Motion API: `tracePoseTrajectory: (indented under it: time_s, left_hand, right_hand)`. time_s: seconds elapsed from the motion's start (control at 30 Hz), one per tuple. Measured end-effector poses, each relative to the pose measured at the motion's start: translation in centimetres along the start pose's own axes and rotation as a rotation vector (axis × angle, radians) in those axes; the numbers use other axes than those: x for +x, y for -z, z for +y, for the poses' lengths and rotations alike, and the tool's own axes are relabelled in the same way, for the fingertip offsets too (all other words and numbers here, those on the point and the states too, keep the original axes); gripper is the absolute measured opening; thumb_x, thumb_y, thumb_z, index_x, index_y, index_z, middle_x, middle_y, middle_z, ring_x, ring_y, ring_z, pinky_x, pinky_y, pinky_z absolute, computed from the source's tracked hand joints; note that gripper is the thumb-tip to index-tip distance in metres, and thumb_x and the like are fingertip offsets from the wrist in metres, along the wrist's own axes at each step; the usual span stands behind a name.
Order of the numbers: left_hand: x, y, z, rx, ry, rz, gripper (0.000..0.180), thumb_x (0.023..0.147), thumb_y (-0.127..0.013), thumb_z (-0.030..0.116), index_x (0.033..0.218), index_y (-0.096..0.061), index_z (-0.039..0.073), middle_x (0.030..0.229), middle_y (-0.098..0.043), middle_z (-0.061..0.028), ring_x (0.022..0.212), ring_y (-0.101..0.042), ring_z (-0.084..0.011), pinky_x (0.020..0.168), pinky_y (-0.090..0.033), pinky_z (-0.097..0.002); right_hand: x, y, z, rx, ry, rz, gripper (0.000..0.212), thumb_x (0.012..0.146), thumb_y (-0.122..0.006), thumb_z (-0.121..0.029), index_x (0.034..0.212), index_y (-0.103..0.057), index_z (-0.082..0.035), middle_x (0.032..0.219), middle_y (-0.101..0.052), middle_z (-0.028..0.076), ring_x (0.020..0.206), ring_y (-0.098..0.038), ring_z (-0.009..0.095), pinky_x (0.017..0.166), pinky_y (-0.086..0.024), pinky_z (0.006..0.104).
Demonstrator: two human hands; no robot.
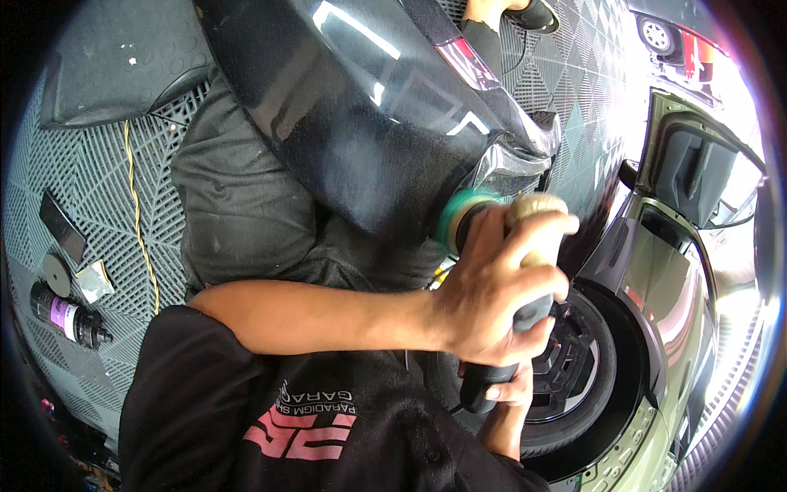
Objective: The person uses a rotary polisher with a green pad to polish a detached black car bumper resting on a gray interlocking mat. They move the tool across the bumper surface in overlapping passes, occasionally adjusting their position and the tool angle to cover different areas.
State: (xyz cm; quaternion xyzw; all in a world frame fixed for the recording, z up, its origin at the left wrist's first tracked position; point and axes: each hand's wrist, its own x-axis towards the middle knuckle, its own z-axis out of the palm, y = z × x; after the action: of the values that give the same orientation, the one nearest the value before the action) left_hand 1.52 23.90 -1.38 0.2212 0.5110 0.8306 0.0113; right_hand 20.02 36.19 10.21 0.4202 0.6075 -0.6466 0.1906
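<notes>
A glossy black car bumper [352,156] lies across my legs, with a dull hazy patch on its lower face. My left hand [492,287] wraps round the front part of a polishing machine [484,387], black with a beige head. Lower down, my right hand [515,392] grips the black rear end of the same machine, its fingers partly hidden. The machine's teal foam pad [459,215] is at the bumper's right end; whether it presses on the paint I cannot tell.
On the grid-tiled floor at left are a purple-labelled bottle [70,320], a dark disc [56,274], a small packet [95,281], a flat black piece [62,225] and a yellow cord [135,205]. A green car [676,283] and wheel [602,361] stand close right. Another person's foot [537,15] shows at top.
</notes>
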Motion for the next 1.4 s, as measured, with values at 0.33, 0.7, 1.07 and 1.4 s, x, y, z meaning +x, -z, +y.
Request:
tracePoseTrajectory:
  time_s: [0.33,0.7,1.07,1.4]
  left_hand:
    - [-1.2,0.0,0.8,-0.063,0.026,0.021,0.024,0.07,-0.075,0.02,0.092,-0.068,0.013,0.139,-0.05,-0.0236,0.13,-0.051,-0.0456,0.101,-0.036,-0.0532]
    - [4.2,-0.2,-2.4,0.014,-0.076,0.088,0.024,0.069,-0.075,0.02,0.091,-0.068,0.011,0.136,-0.054,-0.0234,0.126,-0.053,-0.0398,0.104,-0.038,-0.0484]
    - [-1.1,-0.4,0.4,-0.01,-0.019,0.031,0.025,0.07,-0.077,0.018,0.093,-0.066,0.015,0.144,-0.048,-0.0203,0.117,-0.049,-0.0472,0.095,-0.038,-0.0585]
    - [-4.5,-1.1,1.9,0.019,0.045,-0.135,0.027,0.068,-0.078,0.021,0.093,-0.07,0.015,0.144,-0.05,-0.0192,0.127,-0.045,-0.0464,0.103,-0.034,-0.0595]
  right_hand:
    - [-1.5,0.9,1.3,-0.035,-0.044,0.019,0.103,0.051,-0.095,-0.011,0.142,-0.05,0.01,0.134,-0.063,0.012,0.122,-0.061,0.024,0.11,-0.043,0.0366]
    - [4.0,-3.0,-3.2,0.031,0.154,0.042,0.084,0.059,-0.096,-0.02,0.127,-0.055,0.007,0.102,-0.07,0.021,0.087,-0.072,0.03,0.078,-0.06,0.04]
    - [0.5,-0.7,1.0,0.05,0.061,0.014,0.088,0.056,-0.096,-0.008,0.134,-0.058,0.007,0.124,-0.068,0.013,0.112,-0.067,0.024,0.102,-0.051,0.0375]
    - [-0.6,-0.6,5.3,0.168,0.127,-0.005,0.101,0.053,-0.095,-0.008,0.143,-0.051,0.005,0.135,-0.062,0.011,0.126,-0.058,0.023,0.112,-0.041,0.0375]
